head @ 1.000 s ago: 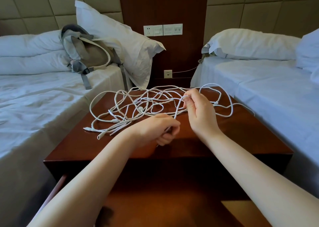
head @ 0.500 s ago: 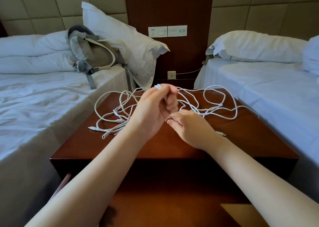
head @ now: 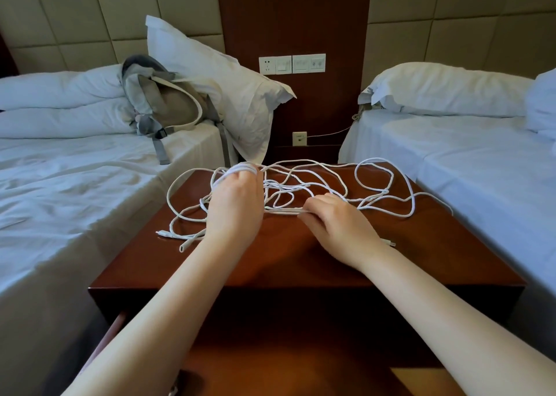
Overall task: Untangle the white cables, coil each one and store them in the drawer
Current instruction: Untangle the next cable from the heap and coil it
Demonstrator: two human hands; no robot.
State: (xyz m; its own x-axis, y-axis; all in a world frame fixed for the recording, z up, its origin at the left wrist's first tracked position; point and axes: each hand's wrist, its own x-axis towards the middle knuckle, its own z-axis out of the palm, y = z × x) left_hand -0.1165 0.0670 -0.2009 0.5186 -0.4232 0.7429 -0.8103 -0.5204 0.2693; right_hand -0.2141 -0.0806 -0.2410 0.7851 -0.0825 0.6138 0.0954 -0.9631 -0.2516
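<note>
1. Fingers (head: 249,182) of the left hand (head: 234,212), just left of frame centre, were curled, with several turns of cable wound round them.
2. The white cables (head: 282,211) lay tangled across the far half of the nightstand (head: 421,245), mid-frame, with loose plug ends at its left.
3. The right hand (head: 334,227), just right of centre, pinched one straight strand against the tabletop.
4. The drawer (head: 270,365) stood open at bottom centre.

The white cables (head: 304,185) lie as one loose tangle of thin loops across mid-frame, with several turns wound round the left hand (head: 234,206). The drawer (head: 285,365) stands pulled open at bottom centre.
</note>
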